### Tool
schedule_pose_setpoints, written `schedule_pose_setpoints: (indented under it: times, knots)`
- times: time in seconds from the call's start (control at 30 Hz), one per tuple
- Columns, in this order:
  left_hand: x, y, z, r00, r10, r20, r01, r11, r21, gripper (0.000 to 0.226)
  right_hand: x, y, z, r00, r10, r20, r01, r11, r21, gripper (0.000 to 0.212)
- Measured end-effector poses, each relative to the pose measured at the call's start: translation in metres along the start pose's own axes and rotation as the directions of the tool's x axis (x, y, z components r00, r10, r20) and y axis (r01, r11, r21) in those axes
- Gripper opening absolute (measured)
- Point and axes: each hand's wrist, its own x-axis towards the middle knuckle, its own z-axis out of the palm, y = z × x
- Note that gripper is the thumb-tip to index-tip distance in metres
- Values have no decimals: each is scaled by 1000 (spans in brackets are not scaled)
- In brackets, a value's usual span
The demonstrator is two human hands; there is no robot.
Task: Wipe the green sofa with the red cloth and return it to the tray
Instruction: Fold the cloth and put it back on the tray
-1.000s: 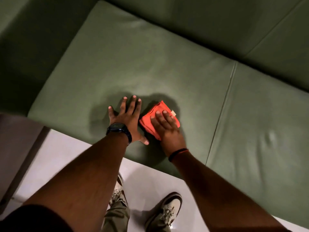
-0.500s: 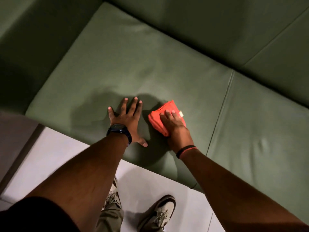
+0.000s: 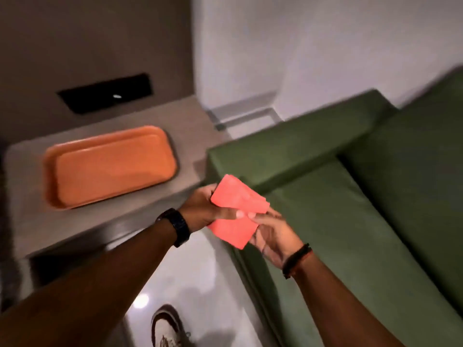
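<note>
The red cloth (image 3: 238,211), folded flat, is held in the air between both hands, over the gap between the side table and the green sofa (image 3: 350,201). My left hand (image 3: 203,209) grips its left edge, thumb across the cloth. My right hand (image 3: 273,236) holds it from below on the right, fingertips at its middle. The orange tray (image 3: 50,176) lies with nothing in it on the table to the left of the cloth. The picture is blurred by motion.
The grey side table (image 3: 140,211) stands against a brown wall with a black recessed panel (image 3: 107,96). The sofa's armrest (image 3: 288,149) sits right of the table. White floor and my shoe (image 3: 166,326) are below.
The cloth has left the sofa seat, where my right hand pressed it, and is now lifted in both hands. My left hand came off the cushion. The view swung left to the table and tray.
</note>
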Motion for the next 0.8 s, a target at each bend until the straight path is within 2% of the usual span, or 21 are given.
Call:
schedule_pose_setpoints:
  times: [0.1,0.17,0.23,0.3,0.33,0.4,0.43,0.5,0.57,0.63,0.73,0.8]
  knots:
    - [-21,15,-86,987,33,-158,-27,999,39,43,56,3,63,995,57,86,-39,979,-202,33]
    - [-34,14,-137,966,73,-248,-37,988,147,50,97,14,102,991,-26,134,86,882,-464,37]
    - [-38,6,-183,927,214,-308,-92,925,368,52,138,25,133,948,-218,231,317,618,-719,43]
    - [-36,1,-230,874,364,-322,-63,743,667,48,183,38,158,851,-331,409,503,284,-817,48]
    - [-34,-4,-253,849,441,-291,-68,638,767,42,206,46,167,782,-350,515,580,107,-808,51]
    - [-25,-18,-289,810,545,-217,-78,467,881,30,247,63,175,636,-298,712,685,-206,-699,46]
    - [-18,-26,-305,791,575,-212,-52,408,911,27,271,71,177,566,-264,781,711,-323,-625,42]
    - [-1,-52,-329,779,591,-210,5,329,944,22,315,86,178,463,-176,869,727,-486,-486,41]
    - [13,-85,-350,797,571,-198,62,248,967,31,348,99,178,427,-41,904,738,-562,-374,40]
    - [26,-119,-365,848,490,-201,109,209,972,46,375,113,171,439,103,893,761,-570,-308,43]
    - [31,-167,-371,918,257,-302,269,156,950,49,392,132,154,603,312,734,744,-551,-378,64]
    - [30,-183,-368,928,144,-343,312,200,929,58,393,140,143,665,339,665,719,-534,-446,63]
